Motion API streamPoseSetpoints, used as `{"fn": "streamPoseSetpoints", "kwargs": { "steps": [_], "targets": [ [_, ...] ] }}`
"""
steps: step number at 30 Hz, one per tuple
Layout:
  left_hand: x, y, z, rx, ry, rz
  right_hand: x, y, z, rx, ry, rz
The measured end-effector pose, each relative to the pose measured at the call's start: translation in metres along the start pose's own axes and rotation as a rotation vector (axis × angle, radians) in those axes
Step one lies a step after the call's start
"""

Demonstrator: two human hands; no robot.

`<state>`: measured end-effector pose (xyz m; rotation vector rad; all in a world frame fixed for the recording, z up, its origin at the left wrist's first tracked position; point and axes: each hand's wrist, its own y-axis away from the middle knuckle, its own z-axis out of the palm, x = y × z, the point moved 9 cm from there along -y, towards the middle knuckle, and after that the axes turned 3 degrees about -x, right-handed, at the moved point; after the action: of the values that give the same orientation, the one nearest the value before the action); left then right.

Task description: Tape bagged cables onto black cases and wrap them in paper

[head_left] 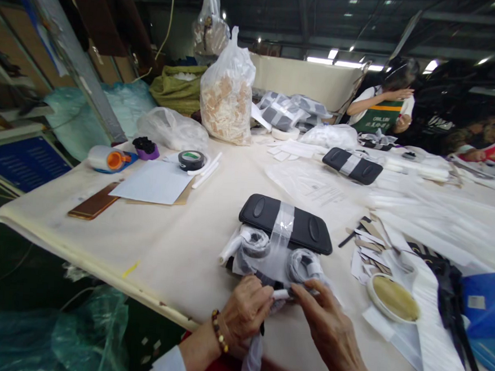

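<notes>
A black padded part (286, 222) with a clear wrap band lies on the cream table (159, 241), with two wrapped wheels (303, 264) and a clear plastic bundle just in front of it. My left hand (245, 312), a bead bracelet at its wrist, is closed on the near edge of that plastic wrap, and a dark thin object pokes out below its fingers. My right hand (327, 321) pinches a small white roll (281, 294) at the same edge, fingertips meeting my left hand's.
A round lid of yellowish paste (393, 297) and paper scraps lie to the right, beside black straps and a blue bag (486, 315). Black tape (191, 160), paper sheets, a phone (94, 201) and a bag of chips (228, 94) sit further left. Another person (384, 107) works across.
</notes>
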<state>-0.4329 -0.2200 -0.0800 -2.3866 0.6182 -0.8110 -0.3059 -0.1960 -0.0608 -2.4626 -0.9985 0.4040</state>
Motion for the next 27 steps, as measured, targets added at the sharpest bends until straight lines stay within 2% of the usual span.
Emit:
{"fn": "streamPoseSetpoints", "kwargs": {
  "steps": [7, 15, 18, 24, 27],
  "targets": [
    [0.003, 0.000, 0.004, 0.006, -0.100, -0.012, 0.011, -0.003, -0.005, 0.099, -0.168, 0.128],
    [0.011, 0.001, 0.010, -0.192, -0.142, 0.161, 0.017, -0.004, -0.002, 0.076, -0.249, 0.161],
    [0.014, 0.003, 0.014, -0.235, -0.231, 0.168, 0.020, -0.003, 0.001, 0.065, -0.258, 0.198],
    [0.021, 0.005, 0.036, -0.193, -0.496, 0.061, 0.019, -0.002, 0.001, 0.067, -0.268, 0.209],
    [0.025, 0.007, 0.037, -0.132, -0.559, 0.047, 0.009, -0.002, -0.001, 0.073, -0.279, 0.183]
  ]
}}
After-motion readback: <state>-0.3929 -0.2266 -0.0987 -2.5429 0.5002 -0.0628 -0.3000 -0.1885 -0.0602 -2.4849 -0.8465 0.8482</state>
